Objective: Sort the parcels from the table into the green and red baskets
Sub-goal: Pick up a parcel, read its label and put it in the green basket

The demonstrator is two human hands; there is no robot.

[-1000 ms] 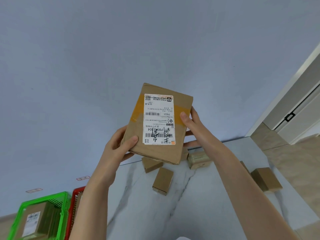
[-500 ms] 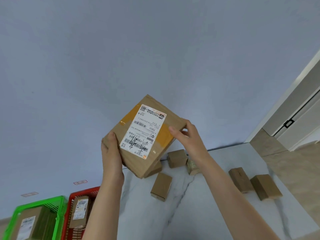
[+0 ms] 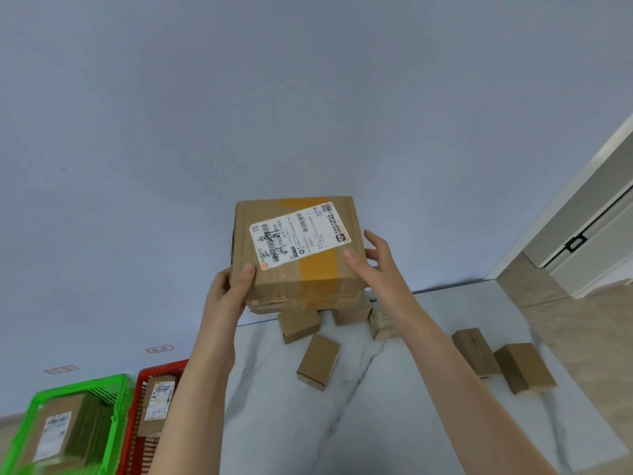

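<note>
The parcel [image 3: 301, 262] has swung round since a moment ago, and its label now slants toward 2 o'clock. My left grip [image 3: 229, 293] clasps its 7 o'clock corner and my right grip [image 3: 370, 265] pinches the 4 o'clock edge, above the counter's [image 3: 376, 423] far side. I'd read the label first, then carry it toward 8 o'clock to the green basket [image 3: 78, 385] or the red basket [image 3: 161, 368]. The scrawl, perhaps the sorting mark, is unreadable, and my fingers underneath are hidden.

White label [image 3: 297, 234] on held parcel [image 3: 281, 284]: "P804", probably; handwriting illegible.
</note>
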